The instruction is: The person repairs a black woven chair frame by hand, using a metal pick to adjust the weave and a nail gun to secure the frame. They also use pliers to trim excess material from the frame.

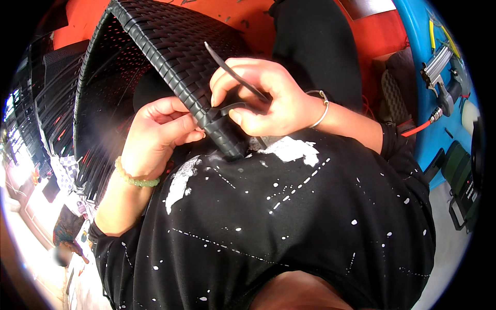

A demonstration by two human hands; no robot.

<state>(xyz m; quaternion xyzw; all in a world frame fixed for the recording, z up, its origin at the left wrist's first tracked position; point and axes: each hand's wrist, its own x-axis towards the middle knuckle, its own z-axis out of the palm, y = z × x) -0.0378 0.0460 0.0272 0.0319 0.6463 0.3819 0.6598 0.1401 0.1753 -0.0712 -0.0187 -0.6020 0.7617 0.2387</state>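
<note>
One wrapped wicker edge (166, 72) slants down-right: on its right, your right hand (280, 95) pinches a black strip (227, 67); at its left, your left hand (157, 126), its grip unclear.

"What's in the right grip (271, 95)?"

"A thin black strip (232, 74) — its tip pokes out above and to the left of that grip."

"And the left grip (160, 126)?"

"It's at the wrapped edge (177, 85) of a black woven panel (181, 33), just left of the right grip."

"Anything farther out?"

"Well right of the right grip, a metallic tool (439, 70) with an orange hose (417, 128) — it lies against a blue surface (426, 150)."
</note>
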